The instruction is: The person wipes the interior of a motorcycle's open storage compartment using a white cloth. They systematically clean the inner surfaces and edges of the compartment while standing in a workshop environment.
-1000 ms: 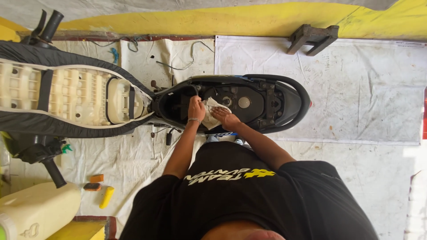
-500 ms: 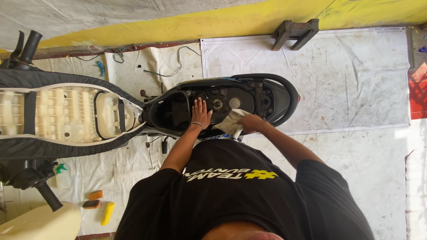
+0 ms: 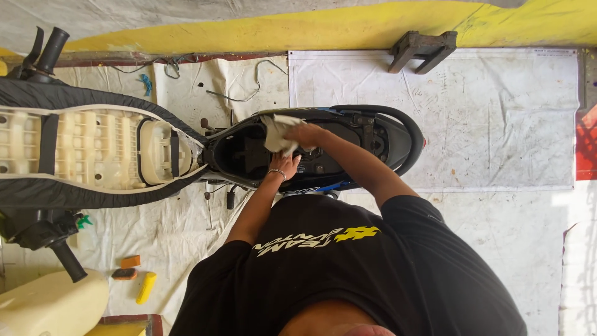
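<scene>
At centre frame the right hand (image 3: 306, 134) grips a white rag (image 3: 277, 132), fingers closed round it, over the open scooter bay (image 3: 249, 152). The left hand (image 3: 284, 165) rests flat just below, fingers spread on the bay's rim. The raised seat (image 3: 93, 152) lies at left. The rag's loose corner could likely snag on the fittings inside and tear.

Scooter body (image 3: 373, 124) lies straight ahead of me, its open compartment (image 3: 242, 155) toward the left. Upturned seat (image 3: 93, 149) lies left of that, touching it. My left hand (image 3: 283, 165) rests inside the compartment; my right hand (image 3: 305, 134) just above it, gripping a rag (image 3: 277, 132). Wooden stand (image 3: 423, 50) beyond the scooter body.
</scene>
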